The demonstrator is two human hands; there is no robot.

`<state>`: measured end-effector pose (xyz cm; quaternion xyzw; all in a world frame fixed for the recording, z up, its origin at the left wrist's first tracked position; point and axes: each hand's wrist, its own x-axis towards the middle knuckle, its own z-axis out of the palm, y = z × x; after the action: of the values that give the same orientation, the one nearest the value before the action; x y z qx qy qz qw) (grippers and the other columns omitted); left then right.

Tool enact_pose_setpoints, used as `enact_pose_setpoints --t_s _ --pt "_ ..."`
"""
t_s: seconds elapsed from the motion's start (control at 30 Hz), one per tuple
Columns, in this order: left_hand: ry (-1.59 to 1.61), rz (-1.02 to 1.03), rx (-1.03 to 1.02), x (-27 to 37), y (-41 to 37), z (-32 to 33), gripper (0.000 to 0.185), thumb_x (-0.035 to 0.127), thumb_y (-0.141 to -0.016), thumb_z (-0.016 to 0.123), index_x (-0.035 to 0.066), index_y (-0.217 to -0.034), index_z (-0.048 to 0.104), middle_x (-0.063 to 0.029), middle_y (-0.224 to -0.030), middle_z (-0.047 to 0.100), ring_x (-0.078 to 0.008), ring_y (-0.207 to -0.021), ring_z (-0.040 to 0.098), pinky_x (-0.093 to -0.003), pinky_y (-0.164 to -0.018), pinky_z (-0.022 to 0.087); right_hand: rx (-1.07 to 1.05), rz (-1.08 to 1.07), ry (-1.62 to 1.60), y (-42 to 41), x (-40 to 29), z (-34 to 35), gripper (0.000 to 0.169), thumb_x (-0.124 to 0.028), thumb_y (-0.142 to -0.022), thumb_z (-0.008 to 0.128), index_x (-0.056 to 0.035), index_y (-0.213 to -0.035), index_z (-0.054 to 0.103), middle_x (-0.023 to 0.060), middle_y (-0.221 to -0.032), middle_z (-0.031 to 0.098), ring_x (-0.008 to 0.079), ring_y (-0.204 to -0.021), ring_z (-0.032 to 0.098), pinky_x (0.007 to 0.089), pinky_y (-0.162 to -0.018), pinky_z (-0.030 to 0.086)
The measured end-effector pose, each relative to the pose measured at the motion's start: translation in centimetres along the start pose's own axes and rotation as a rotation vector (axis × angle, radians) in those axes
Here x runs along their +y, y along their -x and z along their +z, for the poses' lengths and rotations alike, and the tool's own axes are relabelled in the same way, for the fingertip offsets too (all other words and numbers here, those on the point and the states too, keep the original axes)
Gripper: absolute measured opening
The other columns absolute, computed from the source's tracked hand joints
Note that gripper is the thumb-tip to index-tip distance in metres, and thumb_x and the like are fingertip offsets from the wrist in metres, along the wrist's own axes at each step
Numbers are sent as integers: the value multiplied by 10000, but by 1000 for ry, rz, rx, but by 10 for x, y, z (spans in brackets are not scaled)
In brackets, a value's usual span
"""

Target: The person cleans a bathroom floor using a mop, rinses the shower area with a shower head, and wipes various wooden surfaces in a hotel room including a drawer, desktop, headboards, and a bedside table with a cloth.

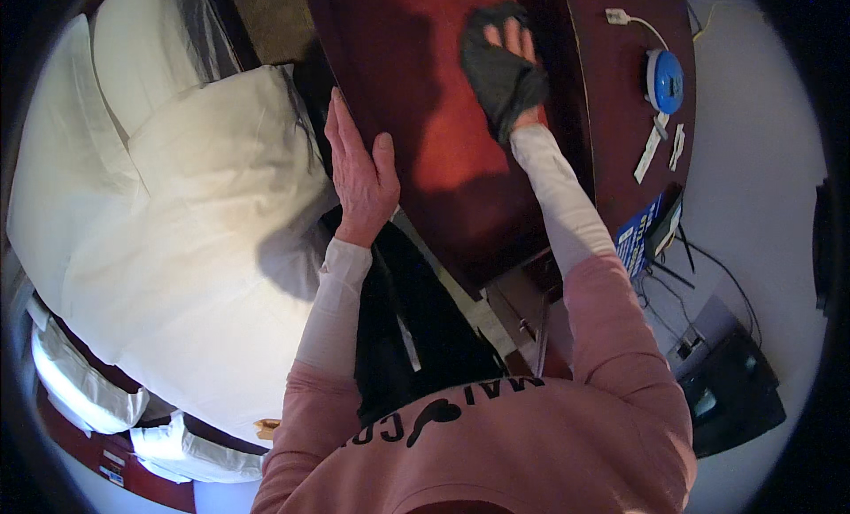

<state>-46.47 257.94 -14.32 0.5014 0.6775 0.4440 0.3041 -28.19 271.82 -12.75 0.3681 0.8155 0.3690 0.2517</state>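
A dark grey cloth (485, 69) is wrapped about my right hand (514, 42), with several fingertips showing past it. That hand lies flat over a glossy red-brown wooden surface (458, 149), where a bright patch of light and shadows fall. The hand's palm side is hidden. My left hand (365, 175) rests along the left edge of the same wooden piece, fingers straight and thumb apart, holding nothing. Beside it on the left spreads a bed with white bedding (192, 248).
Right of the surface, a dark wooden top (617, 109) carries a blue-and-white round device (666, 82) with a cable plug (617, 16), white strips (647, 159) and a blue printed sign (637, 238). A black appliance (734, 388) and loose cables stand lower right. Pillows (86, 374) lie lower left.
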Motion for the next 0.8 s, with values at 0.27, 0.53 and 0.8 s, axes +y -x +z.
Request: enact_pose_setpoints --t_s 0.27,0.53,0.8 --pt "-7 -75 48 12 1 5 635 168 -916 429 -59 -1430 134 -281 -1435 235 -421 -1309 287 -441 -1076 271 -231 142 -358 242 -81 16 459 -287 -909 428 -31 -1287 480 256 -1318 416 521 -1198 368 635 -964 313" --pt "8 -5 22 -7 5 4 626 153 -921 435 -65 -1425 134 -278 -1447 213 -415 -1324 240 -447 -1093 222 283 -18 -938 70 -76 -27 429 -410 -891 442 -230 -1274 508 168 -1317 469 380 -1218 418 534 -1000 310" --pt "20 42 -20 5 3 6 620 232 -949 386 -70 -1423 124 -293 -1431 215 -436 -1303 242 -464 -1077 222 134 22 -697 3 -77 -20 405 -379 -891 444 -198 -1246 521 138 -1278 506 359 -1180 450 482 -983 348"
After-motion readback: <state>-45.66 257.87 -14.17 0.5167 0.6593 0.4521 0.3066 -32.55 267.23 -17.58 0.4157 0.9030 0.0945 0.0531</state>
